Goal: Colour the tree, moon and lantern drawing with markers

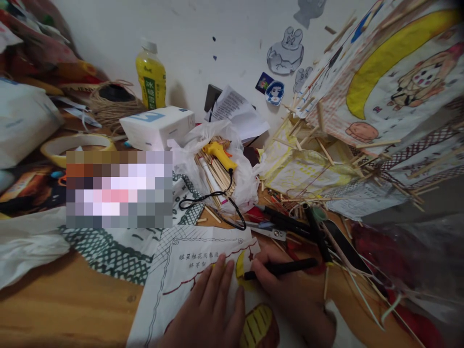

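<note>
A sheet of white paper (150,309) lies on the wooden table, with handwritten characters, a wavy drawn border and a dark red line across it. My left hand (213,302) rests flat on this sheet, fingers stretched out. In my right hand (286,292) a black marker (292,267) is gripped, its tip at the edge of a yellow crescent moon (239,266) drawn on the paper. Lower down, partly hidden between my hands, is a yellow striped shape (258,324) with dark red around it.
A yellow glue gun (220,155) lies on sticks in a plastic bag (246,186). Scissors (270,233) and pens are beyond my right hand. Stick-framed paper lanterns (308,169) stand at right. A bottle (150,77), white box (157,128), twine (112,108) and tape roll (47,150) are at left.
</note>
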### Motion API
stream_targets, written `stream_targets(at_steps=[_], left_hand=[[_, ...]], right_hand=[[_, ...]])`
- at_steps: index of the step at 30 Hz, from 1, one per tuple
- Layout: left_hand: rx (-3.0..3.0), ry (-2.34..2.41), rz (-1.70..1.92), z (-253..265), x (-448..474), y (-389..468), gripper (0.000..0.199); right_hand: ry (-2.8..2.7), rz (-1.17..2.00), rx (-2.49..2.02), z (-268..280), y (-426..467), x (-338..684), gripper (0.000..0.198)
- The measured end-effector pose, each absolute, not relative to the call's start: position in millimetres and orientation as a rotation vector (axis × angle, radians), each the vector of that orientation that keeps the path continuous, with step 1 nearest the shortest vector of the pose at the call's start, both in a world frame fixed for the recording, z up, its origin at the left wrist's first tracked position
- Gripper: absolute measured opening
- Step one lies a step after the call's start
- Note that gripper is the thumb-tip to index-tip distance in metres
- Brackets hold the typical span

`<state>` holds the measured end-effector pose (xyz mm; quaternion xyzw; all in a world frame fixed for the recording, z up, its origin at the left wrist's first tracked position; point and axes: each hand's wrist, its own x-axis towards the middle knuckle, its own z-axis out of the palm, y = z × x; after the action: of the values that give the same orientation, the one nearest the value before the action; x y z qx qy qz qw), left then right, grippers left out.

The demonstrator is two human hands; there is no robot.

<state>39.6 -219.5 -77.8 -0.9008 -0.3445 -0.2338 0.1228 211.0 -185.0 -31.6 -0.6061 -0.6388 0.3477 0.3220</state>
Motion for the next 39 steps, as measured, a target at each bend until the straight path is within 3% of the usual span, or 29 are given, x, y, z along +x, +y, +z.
stream_targets(at_steps=[13, 23, 39], left_hand=[[-2.617, -0.994, -0.721, -75.7, 40.6, -216.5, 0.038], [-2.570, -1.006, -0.789, -76.5, 41.1, -218.3, 0.027], [-2.651, -1.003, -0.723, -74.7, 39.7, -219.3, 0.034]], right_hand=[[-1.688, 0.906, -1.593, -31.0, -183.4, 211.4, 0.021], [-1.662, 0.973, -1.618, -27.7, -183.4, 210.8, 0.020], [-1.662, 1.021, -1.542, -31.5, -182.2, 214.6, 0.019]])
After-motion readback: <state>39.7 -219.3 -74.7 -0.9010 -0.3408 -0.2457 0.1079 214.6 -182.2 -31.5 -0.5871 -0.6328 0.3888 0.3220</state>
